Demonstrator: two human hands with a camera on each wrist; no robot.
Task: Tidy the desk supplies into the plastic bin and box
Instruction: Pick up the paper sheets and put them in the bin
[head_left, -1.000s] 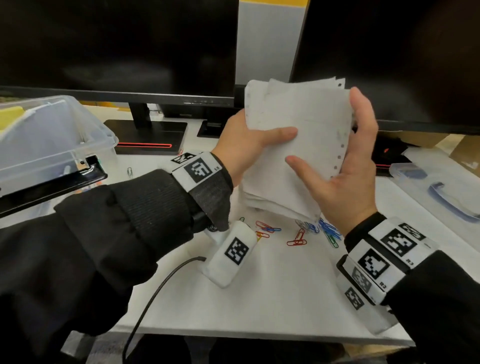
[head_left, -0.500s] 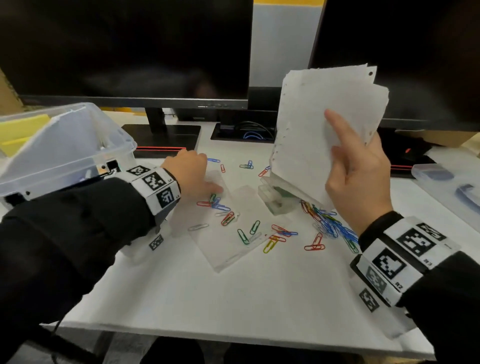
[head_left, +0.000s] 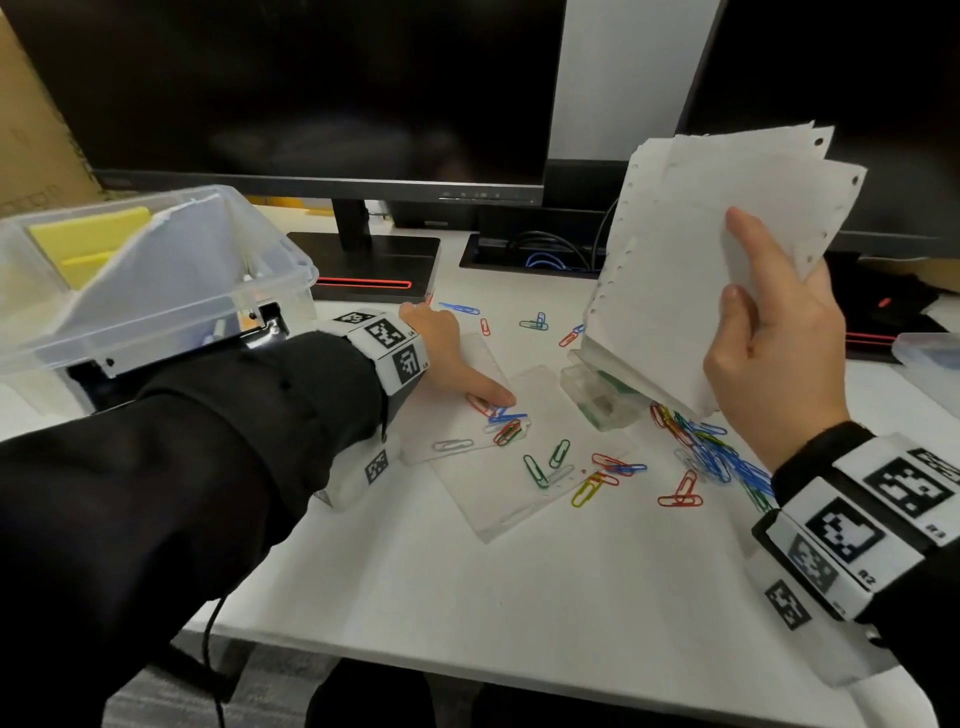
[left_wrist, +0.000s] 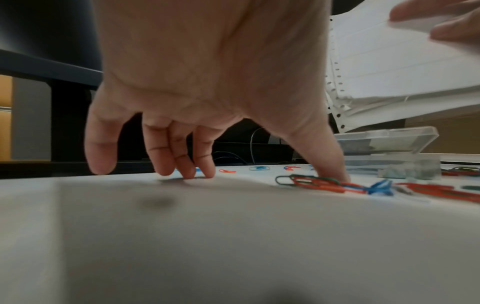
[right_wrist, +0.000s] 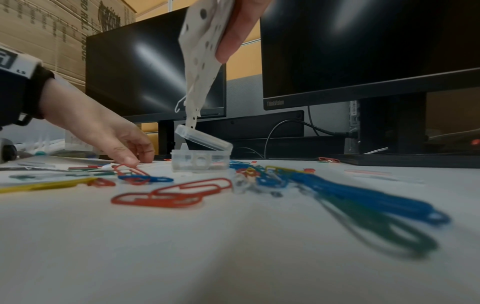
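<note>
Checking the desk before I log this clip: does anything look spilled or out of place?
Yes. Coloured paper clips lie scattered loose across the white desk, thickest beside the small clear plastic box, which stands open. Several sit on two clear plastic sleeves. The right hand holds a ragged-edged stack of punched paper.

1. My left hand (head_left: 447, 358) reaches in from the left of the head view, thumb down on a cluster of paper clips (head_left: 501, 418) that lies on two overlapping clear sleeves (head_left: 519, 499) at centre.
2. My right hand (head_left: 774, 364) holds a stack of punched paper (head_left: 701, 260) up at the upper right, above a small open clear box (head_left: 597, 400).
3. A pile of clips (head_left: 717, 457) lies right of that box, below the paper.
4. A plastic bin (head_left: 156, 312) sits at the left edge, with sheets inside.
5. Two monitors (head_left: 311, 88) stand behind everything, along the top of the frame.
</note>
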